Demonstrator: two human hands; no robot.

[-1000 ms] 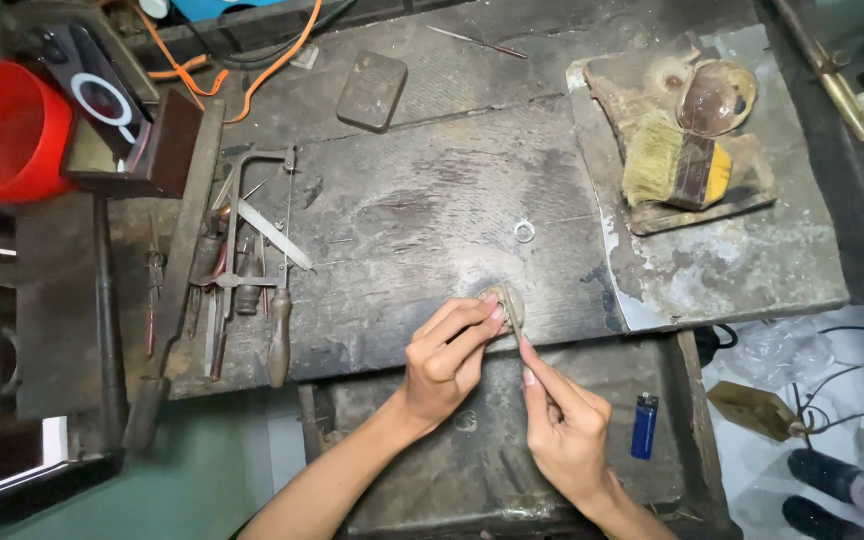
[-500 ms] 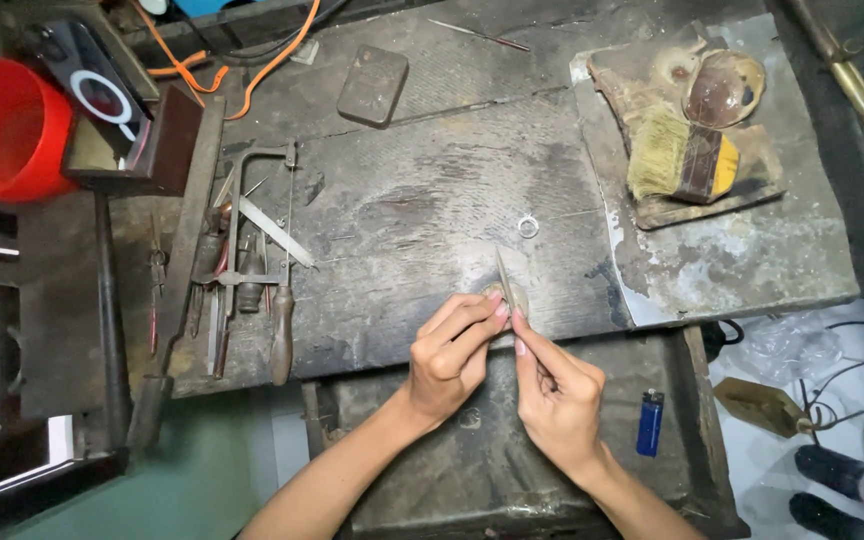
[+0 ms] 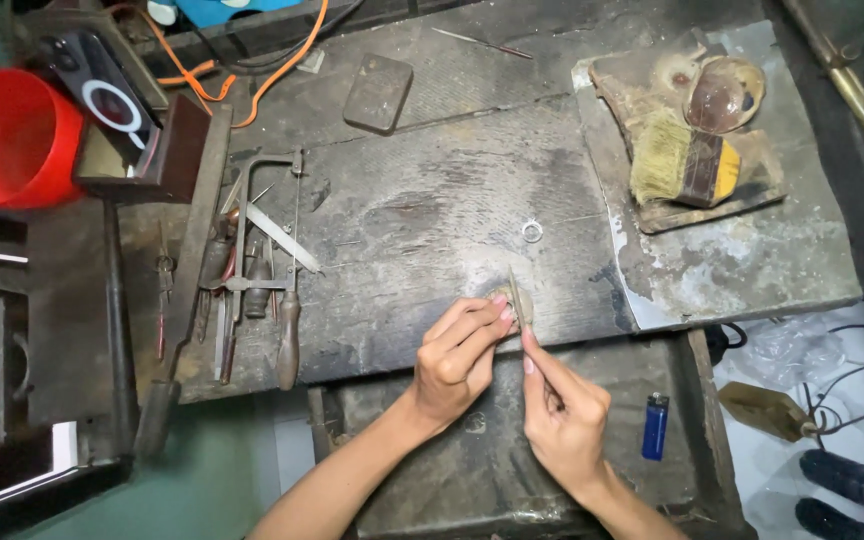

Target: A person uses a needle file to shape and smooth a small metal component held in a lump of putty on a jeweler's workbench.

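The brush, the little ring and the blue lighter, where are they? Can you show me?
Brush [image 3: 687, 165]: head view, on the dark band between bristles and yellow handle.
Little ring [image 3: 532, 232]: head view, on its metal rim, lying on the workbench.
Blue lighter [image 3: 655, 428]: head view, on the middle of its blue body.

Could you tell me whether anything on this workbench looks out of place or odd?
One thing: a small metal ring lies alone on the bare bench, apart from the tools at the left. A blue lighter lies on the lower shelf by the right hand.
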